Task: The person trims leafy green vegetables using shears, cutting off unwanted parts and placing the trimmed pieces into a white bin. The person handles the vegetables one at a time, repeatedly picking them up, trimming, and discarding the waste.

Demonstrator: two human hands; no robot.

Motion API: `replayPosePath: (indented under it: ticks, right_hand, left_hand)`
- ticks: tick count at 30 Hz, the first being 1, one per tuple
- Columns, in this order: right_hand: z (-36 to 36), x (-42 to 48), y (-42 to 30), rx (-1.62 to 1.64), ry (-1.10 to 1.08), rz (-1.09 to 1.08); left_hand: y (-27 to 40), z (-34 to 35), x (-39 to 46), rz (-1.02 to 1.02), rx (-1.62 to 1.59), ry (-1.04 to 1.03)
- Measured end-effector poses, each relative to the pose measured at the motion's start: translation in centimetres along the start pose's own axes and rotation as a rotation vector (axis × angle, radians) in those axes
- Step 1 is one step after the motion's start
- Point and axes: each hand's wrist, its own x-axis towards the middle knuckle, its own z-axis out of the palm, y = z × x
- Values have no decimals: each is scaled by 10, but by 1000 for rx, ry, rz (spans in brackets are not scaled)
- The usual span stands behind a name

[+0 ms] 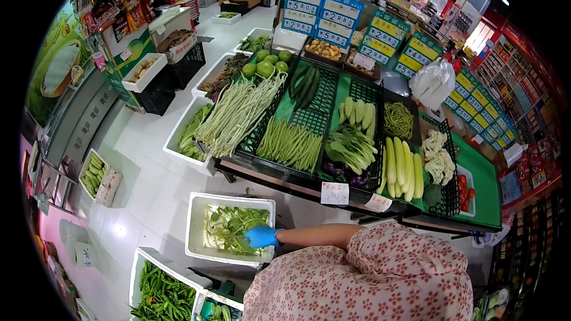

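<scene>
My right hand [263, 236], in a blue glove, reaches into a white foam box [192, 227] on the floor. It touches loose leafy green stems [234, 225] in there; its fingers are partly hidden, so a grip on them cannot be made out. A bit of blue at the bottom edge, by a box with green vegetables [218, 312], may be my left glove; too little shows to tell. Beside it, another foam box holds green peppers [163, 292]. My floral-patterned sleeve [406, 245] and clothing fill the lower right.
Behind the box, a sloped display stand [290, 187] carries long beans [241, 111], green beans [290, 142], pale gourds [401, 165] and cauliflower [439, 156] under price boards. A foam box of green gourds [94, 174] stands on the tiled floor to the left.
</scene>
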Motion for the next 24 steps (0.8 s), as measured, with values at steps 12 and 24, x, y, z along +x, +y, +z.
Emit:
replayPosePath:
  ticks: [12, 24]
  right_hand:
    - [14, -23, 44, 65, -119, 83]
    - [20, 8, 72, 250, 106, 143]
  left_hand:
    - [-81, 48, -18, 64, -82, -124]
    - [-54, 17, -46, -333, -125, 212]
